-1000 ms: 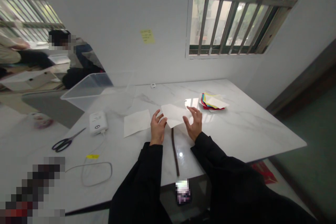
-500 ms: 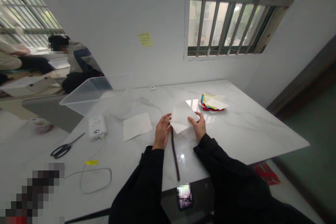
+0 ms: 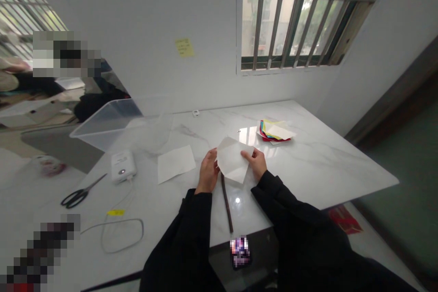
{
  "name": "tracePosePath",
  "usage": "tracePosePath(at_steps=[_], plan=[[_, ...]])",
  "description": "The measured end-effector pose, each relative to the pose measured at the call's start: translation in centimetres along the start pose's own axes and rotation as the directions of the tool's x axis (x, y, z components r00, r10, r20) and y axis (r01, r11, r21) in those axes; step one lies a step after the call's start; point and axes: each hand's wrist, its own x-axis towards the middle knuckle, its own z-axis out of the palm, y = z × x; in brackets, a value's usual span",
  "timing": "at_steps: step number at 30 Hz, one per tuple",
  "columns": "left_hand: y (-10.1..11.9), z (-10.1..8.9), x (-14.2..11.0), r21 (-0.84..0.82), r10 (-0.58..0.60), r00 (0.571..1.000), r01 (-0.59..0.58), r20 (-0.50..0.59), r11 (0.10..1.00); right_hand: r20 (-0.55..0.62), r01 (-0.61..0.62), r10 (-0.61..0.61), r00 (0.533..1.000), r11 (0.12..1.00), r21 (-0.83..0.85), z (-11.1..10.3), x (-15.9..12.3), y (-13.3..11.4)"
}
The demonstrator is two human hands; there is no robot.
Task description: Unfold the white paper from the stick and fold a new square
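Nearest us, a dark strip lies on the marble table, just below the white paper sheet we hold between our 2 hands. Our left hand pinches the sheet's left edge; our right hand grasps its right side, fingers lying on top, neither hand clenched. A light, even grip keeps the creases neat. Just left lies a second white sheet; at upper right, a stack of coloured paper; farther left, black-handled scissors and a clear plastic tub.

Single head-worn view, facing forward-down, close over left hand, right hand, marble table, toward barred window.
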Motion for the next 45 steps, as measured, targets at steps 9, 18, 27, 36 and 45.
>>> tracePosePath(at_steps=[9,18,27,36,45], plan=[[-0.3,-0.1,0.1,-0.067,-0.157,0.987,0.159,0.031,0.985,-0.101,-0.011,0.018,0.995,0.998,0.065,0.1,0.1,-0.6],[-0.4,0.3,-0.2,0.155,-0.044,0.995,0.03,0.093,0.987,-0.057,0.016,-0.019,0.998,0.999,-0.047,0.1,0.1,-0.4],[-1.1,-0.2,0.2,0.22,-0.03,0.996,0.012,0.078,0.975,0.028,0.042,-0.04,0.999,0.996,-0.082,0.2,-0.2,-0.9],[-1.6,-0.8,0.8,0.181,0.058,0.998,-0.061,0.021,0.982,0.042,-0.001,0.003,0.999,0.999,-0.05,-0.1,0.6,-0.4],[-1.1,-0.5,0.4,0.21,0.074,0.996,-0.084,0.058,0.974,0.247,0.025,0.029,0.969,0.977,-0.213,0.4,-0.5,-0.4]])
